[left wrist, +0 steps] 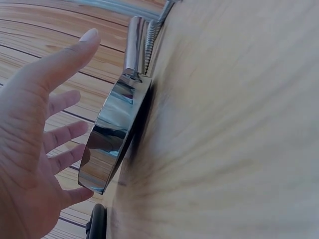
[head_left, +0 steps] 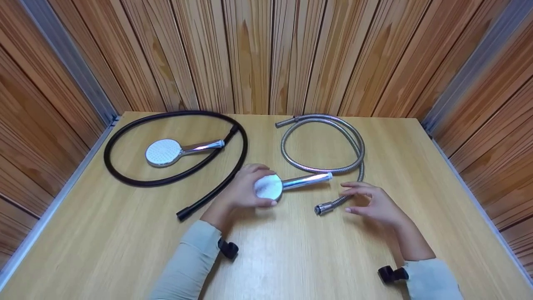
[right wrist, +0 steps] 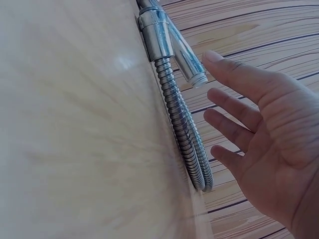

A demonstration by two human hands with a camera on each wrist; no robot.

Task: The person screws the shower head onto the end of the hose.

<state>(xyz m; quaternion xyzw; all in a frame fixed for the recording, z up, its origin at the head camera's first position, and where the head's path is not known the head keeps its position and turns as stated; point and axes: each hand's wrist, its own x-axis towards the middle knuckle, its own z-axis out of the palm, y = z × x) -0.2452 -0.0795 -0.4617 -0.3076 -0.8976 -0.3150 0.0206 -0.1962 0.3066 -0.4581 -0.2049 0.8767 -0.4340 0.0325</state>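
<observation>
A chrome hand shower (head_left: 268, 187) with a white spray face lies on the table, its handle pointing right. My left hand (head_left: 246, 186) spreads around its round head; in the left wrist view the thumb stands off the chrome rim (left wrist: 110, 134) and the fingertips come right at its far side. My right hand (head_left: 373, 203) hovers with parted fingers over the near end of a metal shower hose (head_left: 322, 170). In the right wrist view nothing is between its fingers, and the hose's chrome connector (right wrist: 155, 35) lies beside the shower handle's threaded tip (right wrist: 198, 79).
On the left, a black hose (head_left: 107, 154) lies in a loop, one end reaching toward the front. Inside that loop is a second hand shower (head_left: 163, 152), its handle crossing the hose. Wood-panelled walls (head_left: 250, 54) stand behind the table (head_left: 283, 258) and at both sides.
</observation>
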